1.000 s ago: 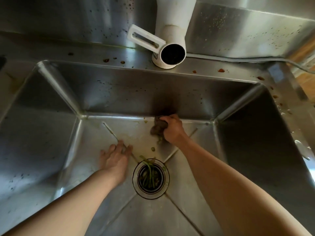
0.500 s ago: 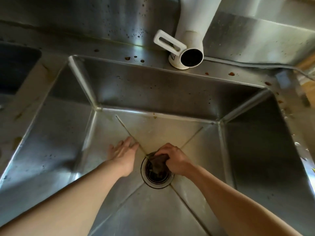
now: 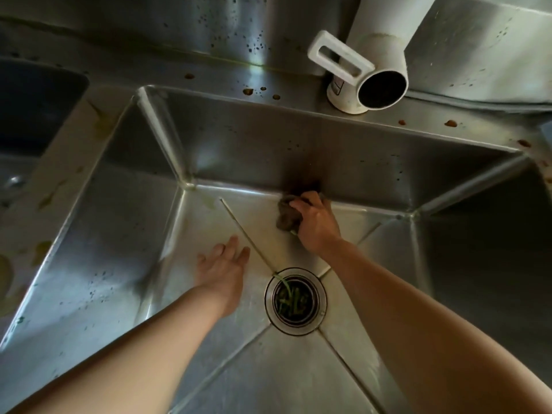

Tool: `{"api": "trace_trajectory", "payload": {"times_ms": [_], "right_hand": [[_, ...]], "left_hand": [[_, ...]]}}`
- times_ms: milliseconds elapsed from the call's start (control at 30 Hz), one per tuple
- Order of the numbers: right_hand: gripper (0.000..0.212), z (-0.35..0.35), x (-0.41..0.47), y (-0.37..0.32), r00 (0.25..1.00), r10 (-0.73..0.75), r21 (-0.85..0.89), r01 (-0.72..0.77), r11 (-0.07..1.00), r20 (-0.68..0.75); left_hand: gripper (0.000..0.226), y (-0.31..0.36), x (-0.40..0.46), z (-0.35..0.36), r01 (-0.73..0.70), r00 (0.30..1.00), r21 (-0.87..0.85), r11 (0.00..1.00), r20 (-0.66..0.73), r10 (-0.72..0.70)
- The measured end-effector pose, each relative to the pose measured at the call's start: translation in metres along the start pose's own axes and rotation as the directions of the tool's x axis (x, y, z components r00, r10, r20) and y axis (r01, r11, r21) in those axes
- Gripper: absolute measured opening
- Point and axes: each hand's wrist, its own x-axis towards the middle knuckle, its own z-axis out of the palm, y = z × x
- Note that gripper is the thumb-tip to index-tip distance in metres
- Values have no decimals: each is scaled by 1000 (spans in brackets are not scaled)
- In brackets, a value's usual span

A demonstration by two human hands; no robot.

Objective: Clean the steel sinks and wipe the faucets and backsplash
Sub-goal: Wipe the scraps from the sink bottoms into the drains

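A deep steel sink (image 3: 125, 222) fills the view. My right hand (image 3: 316, 225) grips a dark brown scrubbing cloth (image 3: 286, 215) and presses it on the sink floor where it meets the back wall. My left hand (image 3: 222, 268) lies flat with straight fingers on the sink floor, left of the round drain (image 3: 295, 300). Green vegetable scraps sit in the drain strainer. A white faucet (image 3: 370, 70) with a loop handle stands on the back ledge, its dark spout facing me. The steel backsplash (image 3: 209, 28) behind it is speckled with dark spots.
Brown drops dot the back ledge (image 3: 248, 91) and the right rim. A second basin (image 3: 33, 109) lies at the far left, past a stained divider. A grey hose runs along the ledge at the right, behind the faucet.
My right hand moved the cloth from the drain back up to the foot of the back wall. The drain with green scraps is uncovered again. My left hand stayed flat on the floor.
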Motion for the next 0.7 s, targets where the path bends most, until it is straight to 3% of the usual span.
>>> {"api": "trace_trajectory", "payload": {"times_ms": [133, 400, 533, 600, 700], "right_hand": [[46, 0, -45, 2, 971, -105, 36, 100, 994, 216], [50, 12, -115, 6, 941, -130, 264, 46, 964, 313], [52, -20, -119, 6, 985, 120, 414, -160, 896, 122], [48, -26, -115, 18, 965, 260, 426, -254, 868, 45], [46, -18, -115, 37, 877, 470, 412, -468, 782, 106]], "left_hand": [[90, 2, -1, -3, 20, 999, 1, 1000, 25, -20], [85, 11, -9, -6, 21, 999, 21, 1000, 45, -22], [83, 18, -24, 3, -15, 999, 44, 999, 29, 14], [86, 19, -28, 6, -6, 999, 36, 999, 40, 5], [90, 19, -27, 7, 3, 997, 47, 999, 72, -7]]}}
